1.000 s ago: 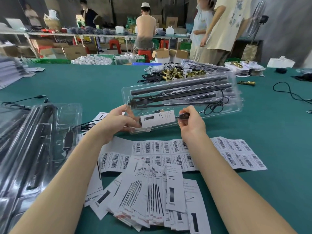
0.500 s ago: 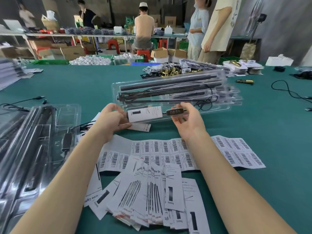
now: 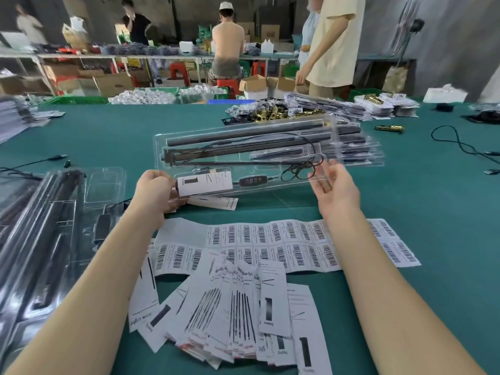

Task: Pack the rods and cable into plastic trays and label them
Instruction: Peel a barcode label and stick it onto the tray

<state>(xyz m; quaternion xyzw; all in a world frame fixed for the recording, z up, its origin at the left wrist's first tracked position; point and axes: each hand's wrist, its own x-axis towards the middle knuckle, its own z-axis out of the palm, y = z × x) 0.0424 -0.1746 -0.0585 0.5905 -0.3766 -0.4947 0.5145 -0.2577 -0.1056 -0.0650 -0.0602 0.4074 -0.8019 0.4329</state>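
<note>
Nearest, fanned across the green table [image 3: 446,212]: a loose pile of printed leaflets [image 3: 238,315], white with black rod drawings. Just beyond, lying flat: a long sheet of barcode labels [image 3: 270,244], running left to right under both forearms. At near left, stacked at an angle: more clear trays [image 3: 54,226] already loaded with dark rods.

Above the label sheet, lifted off the table and tilted toward the camera: a clear plastic tray [image 3: 243,155], long side left to right. Inside it, dark rods [image 3: 243,135] laid lengthwise in the upper channels, a coiled black cable [image 3: 300,169] at the right end, an inline controller [image 3: 253,180] with small buttons along the lower edge, and a white label card [image 3: 204,183] at lower left.

Left hand [image 3: 155,192] curled around the tray's lower left corner, thumb pressed beside the card. Right hand [image 3: 334,189] spread wide, palm up, fingers straight, just at the tray's right edge behind the clear plastic; contact impossible to confirm.

Behind the tray, flat on the table: another stack of packed trays [image 3: 357,150]. Farther back: a heap of brass fittings [image 3: 273,113], a single brass piece [image 3: 389,128] to the right, a loose black cord [image 3: 457,144] at far right. Beyond the table edge: people standing and sitting among cardboard boxes [image 3: 254,86] and shelving.
</note>
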